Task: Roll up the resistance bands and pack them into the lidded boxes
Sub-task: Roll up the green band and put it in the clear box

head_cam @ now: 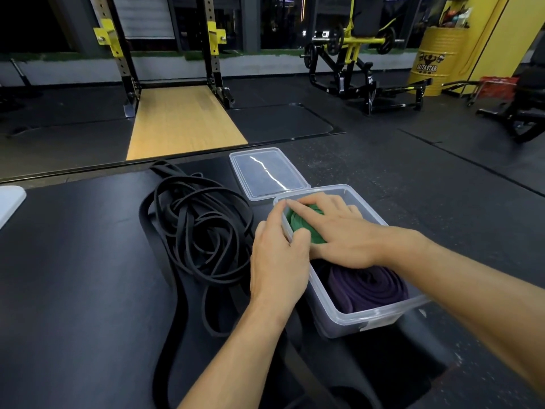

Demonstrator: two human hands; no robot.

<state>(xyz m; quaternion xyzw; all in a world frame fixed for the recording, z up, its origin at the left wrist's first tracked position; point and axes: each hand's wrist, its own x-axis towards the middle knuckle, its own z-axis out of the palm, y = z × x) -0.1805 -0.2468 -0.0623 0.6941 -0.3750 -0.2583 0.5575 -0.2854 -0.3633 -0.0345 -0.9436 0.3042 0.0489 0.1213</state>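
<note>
A clear plastic box point(380, 315) stands on a black padded surface. A rolled purple band point(371, 287) lies in its near half. A rolled green band point(298, 224) sits in its far half. My right hand point(333, 231) presses down on the green roll with straight fingers. My left hand point(278, 255) is at the box's left wall, thumb on the green roll and fingers curved along the rim. The box's clear lid point(267, 172) lies flat just behind it. A tangle of black bands point(200, 231) sprawls to the left of the box.
A white object point(8, 202) pokes in at the left edge. Beyond the padded surface lie dark gym flooring, a wooden platform point(182, 122) under a squat rack, a weight machine point(351, 63) and a yellow drum point(433, 57).
</note>
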